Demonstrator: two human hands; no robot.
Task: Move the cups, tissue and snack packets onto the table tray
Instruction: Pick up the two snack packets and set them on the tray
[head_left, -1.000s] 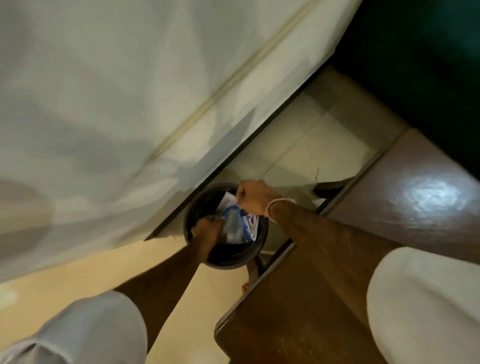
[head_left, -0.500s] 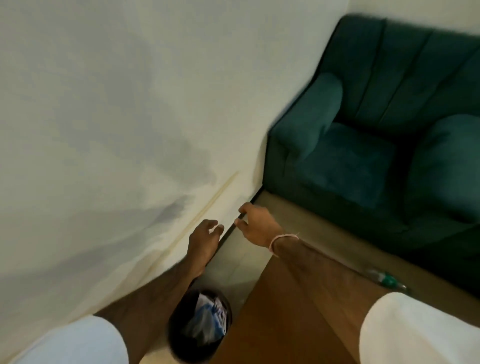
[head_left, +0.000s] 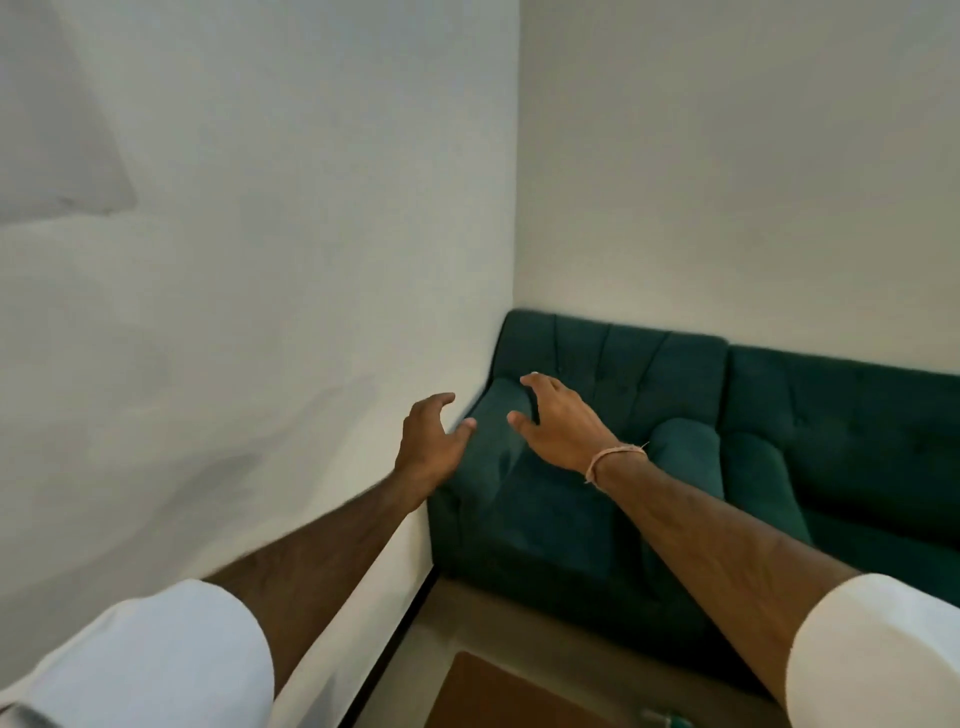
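Both hands hang in open air with nothing in them, the left hand (head_left: 431, 447) with curled fingers (head_left: 441, 401) and the right hand (head_left: 563, 426) spread flat, a clear gap between the two. Close on the left stands a plain white wall (head_left: 234, 312), which meets a second white wall (head_left: 727, 182) in a corner ahead, closing off both those sides. Below the hands a dark green tufted fabric sofa (head_left: 779, 415) fills the corner, its padded armrest (head_left: 493, 447) right under the fingers and tight against the left wall. Lower down, a strip of pale floor (head_left: 467, 618) lies free between the sofa and the corner of a brown wooden bench (head_left: 498, 696).
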